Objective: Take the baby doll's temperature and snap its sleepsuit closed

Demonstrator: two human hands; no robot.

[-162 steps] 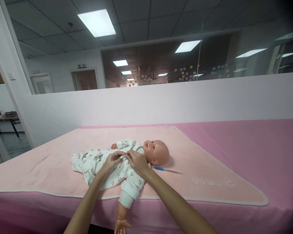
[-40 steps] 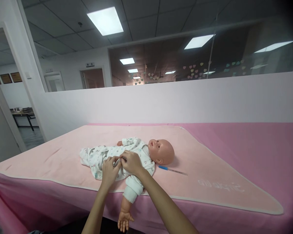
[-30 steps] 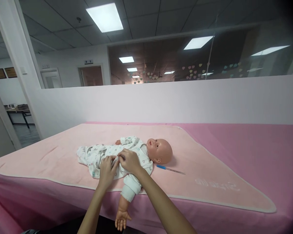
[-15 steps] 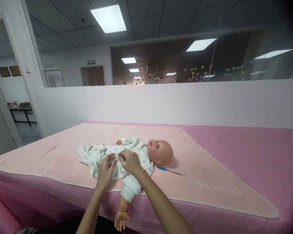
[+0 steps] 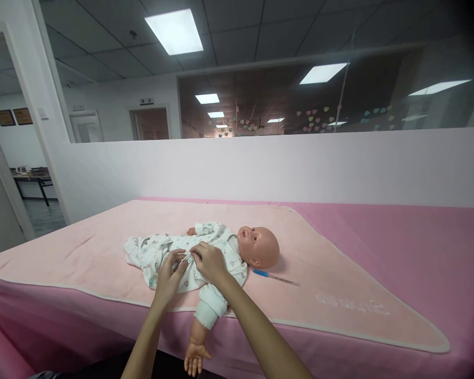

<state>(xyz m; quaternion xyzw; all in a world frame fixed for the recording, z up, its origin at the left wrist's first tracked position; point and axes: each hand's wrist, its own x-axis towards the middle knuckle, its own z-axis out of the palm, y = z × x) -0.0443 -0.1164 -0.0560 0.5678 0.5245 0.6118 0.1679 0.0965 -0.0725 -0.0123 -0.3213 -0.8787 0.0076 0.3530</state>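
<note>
A baby doll (image 5: 263, 246) lies on its back, its head to the right and its legs to the left. It wears a white patterned romper (image 5: 189, 239) with a front opening. My left hand (image 5: 170, 271) pinches the romper's front edge at the belly. Close beside it, my right hand (image 5: 208, 260) grips the same edge with bent fingers; the exact spot under the fingertips is hidden. One doll arm (image 5: 198, 342) hangs over the near edge of the bed, palm up.
A blue-capped pen or thermometer-like stick (image 5: 274, 277) lies near the doll's head. The peach mat (image 5: 339, 284) covers part of the pink sheet (image 5: 430, 252). Behind the bed runs a low white wall (image 5: 280, 168) with glass above it.
Both hands stay at the romper's front with only slight finger movement. The right fingers shift a little along the edge. The doll has not visibly moved.
</note>
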